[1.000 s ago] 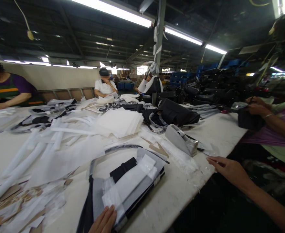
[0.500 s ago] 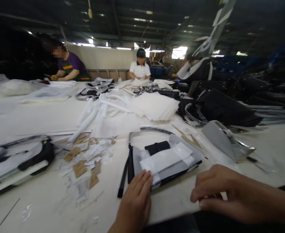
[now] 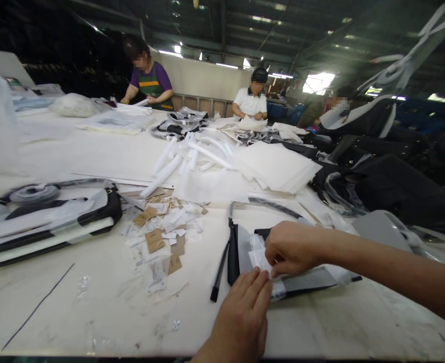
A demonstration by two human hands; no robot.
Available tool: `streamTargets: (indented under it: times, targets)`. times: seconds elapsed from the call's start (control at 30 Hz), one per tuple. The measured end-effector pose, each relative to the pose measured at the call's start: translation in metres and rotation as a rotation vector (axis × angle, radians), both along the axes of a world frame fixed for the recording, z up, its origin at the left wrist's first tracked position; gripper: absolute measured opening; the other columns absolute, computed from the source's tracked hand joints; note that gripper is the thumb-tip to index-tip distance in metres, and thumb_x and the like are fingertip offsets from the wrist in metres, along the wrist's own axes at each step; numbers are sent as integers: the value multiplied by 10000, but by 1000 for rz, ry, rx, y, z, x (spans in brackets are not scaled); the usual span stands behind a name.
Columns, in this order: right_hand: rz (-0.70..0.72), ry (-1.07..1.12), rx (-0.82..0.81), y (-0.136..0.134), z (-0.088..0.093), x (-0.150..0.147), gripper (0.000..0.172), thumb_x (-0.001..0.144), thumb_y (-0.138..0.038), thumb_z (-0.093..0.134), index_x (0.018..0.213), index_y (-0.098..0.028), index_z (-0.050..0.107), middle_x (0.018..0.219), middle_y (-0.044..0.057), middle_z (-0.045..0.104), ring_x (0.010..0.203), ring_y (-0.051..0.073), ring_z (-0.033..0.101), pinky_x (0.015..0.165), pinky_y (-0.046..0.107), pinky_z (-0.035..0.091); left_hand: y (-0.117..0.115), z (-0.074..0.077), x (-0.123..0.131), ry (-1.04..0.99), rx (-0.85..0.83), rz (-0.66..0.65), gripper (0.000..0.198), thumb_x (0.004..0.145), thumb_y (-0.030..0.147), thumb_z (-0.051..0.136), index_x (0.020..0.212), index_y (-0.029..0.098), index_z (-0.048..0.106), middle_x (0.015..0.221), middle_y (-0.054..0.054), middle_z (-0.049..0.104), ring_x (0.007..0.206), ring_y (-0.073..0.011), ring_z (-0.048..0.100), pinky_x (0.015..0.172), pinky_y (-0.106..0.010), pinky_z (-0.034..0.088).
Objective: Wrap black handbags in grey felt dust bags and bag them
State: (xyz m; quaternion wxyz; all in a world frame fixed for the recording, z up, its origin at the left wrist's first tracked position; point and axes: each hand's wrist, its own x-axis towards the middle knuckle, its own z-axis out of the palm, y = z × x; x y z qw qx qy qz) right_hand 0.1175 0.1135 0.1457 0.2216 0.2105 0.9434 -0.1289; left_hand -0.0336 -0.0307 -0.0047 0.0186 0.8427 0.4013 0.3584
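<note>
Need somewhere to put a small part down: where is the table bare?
The table has bare room right of the left hand, before the black-and-gray piece at the right hand; also a narrow strip between that piece and the brown tags. Crowded: right rear, with black bags and white sheets.

Dim roof (image 3: 301, 31); glare at the far window (image 3: 318, 83); soft light on the tabletop (image 3: 112, 307); blur toward the edges.
</note>
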Motion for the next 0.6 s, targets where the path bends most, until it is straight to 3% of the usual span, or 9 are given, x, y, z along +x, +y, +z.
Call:
streamTargets:
  times: [0.3, 0.5, 0.6]
  targets:
    - [88, -313, 148, 2, 3, -37, 210, 792, -430, 766, 838, -230, 811, 728, 81, 761, 720, 233, 698, 538, 297, 248, 2, -5, 0, -26, -15, -13, 590, 765, 79, 456, 1350, 81, 541, 1427, -101, 566, 1336, -279, 514, 1093, -432, 491]
    - [167, -429, 227, 0, 3, -52, 221, 810, -392, 749, 836, -183, 815, 717, 119, 754, 716, 254, 711, 554, 292, 329, 2, -5, 1, -47, -5, -27, 578, 759, 127, 481, 1329, 77, 559, 1473, -144, 509, 1354, -292, 489, 1098, -440, 472]
    - [192, -424, 253, 7, -5, -52, 294, 762, -453, 776, 808, -165, 810, 658, 119, 733, 660, 257, 698, 547, 292, 357, 4, -5, 1, -24, 42, -38, 537, 775, 156, 482, 1297, 91, 588, 1523, -106, 456, 1347, -283, 490, 1086, -420, 475]
